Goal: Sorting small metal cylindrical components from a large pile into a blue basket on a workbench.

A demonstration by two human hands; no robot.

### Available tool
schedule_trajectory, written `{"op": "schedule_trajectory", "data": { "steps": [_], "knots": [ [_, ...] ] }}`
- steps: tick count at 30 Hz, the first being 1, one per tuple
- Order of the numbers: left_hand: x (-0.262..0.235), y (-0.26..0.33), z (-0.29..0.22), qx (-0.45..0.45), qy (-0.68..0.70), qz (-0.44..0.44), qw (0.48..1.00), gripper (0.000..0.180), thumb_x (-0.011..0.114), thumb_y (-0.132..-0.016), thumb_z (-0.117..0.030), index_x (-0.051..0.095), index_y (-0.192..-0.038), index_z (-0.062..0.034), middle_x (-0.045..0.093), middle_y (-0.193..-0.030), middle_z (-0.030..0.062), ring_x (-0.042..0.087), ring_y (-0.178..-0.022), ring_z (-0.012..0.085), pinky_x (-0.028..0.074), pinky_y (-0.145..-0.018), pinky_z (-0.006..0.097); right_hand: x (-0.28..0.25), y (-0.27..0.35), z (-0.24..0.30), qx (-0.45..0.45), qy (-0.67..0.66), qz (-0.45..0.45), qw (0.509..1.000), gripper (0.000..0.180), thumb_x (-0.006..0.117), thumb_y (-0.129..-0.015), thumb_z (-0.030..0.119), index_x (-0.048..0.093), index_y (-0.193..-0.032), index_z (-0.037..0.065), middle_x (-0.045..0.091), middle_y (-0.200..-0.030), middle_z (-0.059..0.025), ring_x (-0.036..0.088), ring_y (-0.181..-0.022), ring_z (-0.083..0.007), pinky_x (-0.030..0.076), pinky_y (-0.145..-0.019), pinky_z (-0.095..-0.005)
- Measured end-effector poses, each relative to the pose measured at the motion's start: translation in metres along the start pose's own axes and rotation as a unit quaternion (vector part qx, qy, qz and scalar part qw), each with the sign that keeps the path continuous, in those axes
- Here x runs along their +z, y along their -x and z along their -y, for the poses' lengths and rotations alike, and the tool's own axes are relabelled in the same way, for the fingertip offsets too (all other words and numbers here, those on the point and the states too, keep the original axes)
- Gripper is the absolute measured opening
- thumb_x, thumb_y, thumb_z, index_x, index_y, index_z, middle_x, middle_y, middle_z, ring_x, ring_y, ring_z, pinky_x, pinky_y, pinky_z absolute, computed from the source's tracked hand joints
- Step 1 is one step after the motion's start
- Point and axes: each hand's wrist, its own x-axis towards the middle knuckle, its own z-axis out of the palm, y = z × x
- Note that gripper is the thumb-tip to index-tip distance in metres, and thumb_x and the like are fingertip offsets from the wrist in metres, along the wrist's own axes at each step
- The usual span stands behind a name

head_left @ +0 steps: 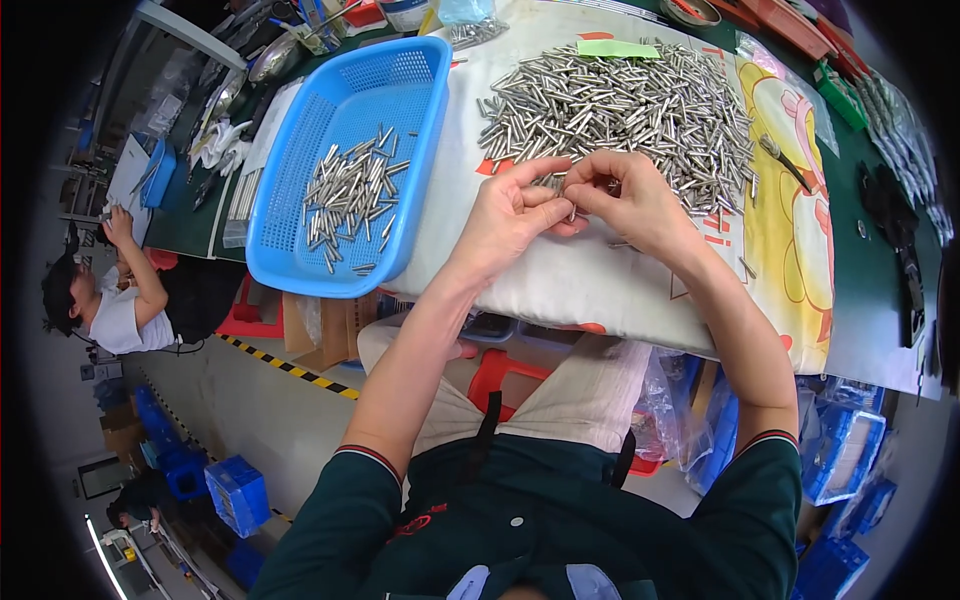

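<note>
A wide heap of slim silvery metal pins [625,115] covers the far part of the cloth. At its near edge my two hands meet. My left hand [510,220] is closed, its fingers curled round a few metal pins that show between the hands. My right hand [635,205] is closed in a pinch, thumb and forefinger together beside the left fingertips. What sits in that pinch is mostly hidden by the fingers. To the left stands a blue perforated plastic basket [272,215], with a smaller pile of similar pins [355,190] in it.
A light green paper strip [620,49] lies on the heap's far side. A brush [785,162] rests on the yellow part of the cloth [800,290]. A metal bowl [690,10] stands at the back. At the far left a person [115,300] sits at another part of the bench.
</note>
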Motion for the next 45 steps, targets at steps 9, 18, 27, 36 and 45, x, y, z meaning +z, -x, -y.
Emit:
{"op": "schedule_trajectory", "data": {
  "steps": [9, 18, 27, 36, 45],
  "knots": [
    [0.0, -0.002, 0.004, 0.012, -0.022, 0.015, 1.0, 0.033, 0.051, -0.087, 0.0, 0.048, -0.119, 0.005, 0.065, -0.091, 0.0136, 0.065, -0.079, 0.0172, 0.054, -0.071, 0.026, 0.005, 0.0, -0.004, -0.024, -0.002, -0.037, 0.999, 0.016, 0.06, -0.079, 0.009, 0.064, -0.088, -0.004, 0.062, -0.07, -0.0086, 0.059, -0.061, -0.0132, 0.047, -0.056, -0.0271],
    [0.0, -0.002, 0.006, 0.015, -0.035, 0.006, 0.999, 0.039, 0.05, -0.087, 0.001, 0.042, -0.125, 0.0051, 0.064, -0.09, 0.0128, 0.064, -0.077, 0.0156, 0.054, -0.07, 0.026, 0.009, 0.004, 0.001, -0.104, 0.095, -0.085, 0.986, 0.018, 0.062, -0.076, 0.009, 0.066, -0.091, 0.0, 0.062, -0.075, -0.0133, 0.061, -0.064, -0.0227, 0.048, -0.059, -0.0321],
    [0.003, 0.0, 0.003, 0.03, -0.043, 0.04, 0.998, 0.049, 0.049, -0.086, 0.004, 0.031, -0.131, 0.0047, 0.064, -0.088, 0.015, 0.063, -0.076, 0.0165, 0.053, -0.07, 0.026, -0.004, 0.001, 0.0, -0.059, 0.056, 0.004, 0.997, 0.016, 0.059, -0.082, 0.011, 0.062, -0.08, -0.005, 0.061, -0.063, -0.009, 0.058, -0.055, -0.0122, 0.045, -0.054, -0.0271],
    [0.009, -0.001, -0.007, 0.331, -0.291, -0.025, 0.897, 0.046, 0.068, -0.074, -0.009, 0.056, -0.118, -0.0098, 0.047, -0.12, 0.0061, 0.046, -0.111, 0.0198, 0.039, -0.094, 0.035, -0.02, 0.0, -0.008, 0.181, -0.494, 0.151, 0.837, 0.017, 0.061, -0.086, 0.023, 0.059, -0.08, 0.007, 0.055, -0.073, 0.0004, 0.052, -0.066, -0.007, 0.047, -0.062, -0.0225],
    [0.004, -0.024, -0.01, 0.305, -0.241, 0.054, 0.92, 0.023, 0.065, -0.075, -0.011, 0.069, -0.098, -0.0112, 0.057, -0.118, 0.006, 0.045, -0.117, 0.0229, 0.033, -0.1, 0.037, -0.014, 0.003, -0.018, 0.219, -0.569, 0.139, 0.78, 0.008, 0.053, -0.088, 0.011, 0.055, -0.088, 0.003, 0.055, -0.078, -0.0037, 0.053, -0.07, -0.0119, 0.048, -0.064, -0.0273]
  ]
}}
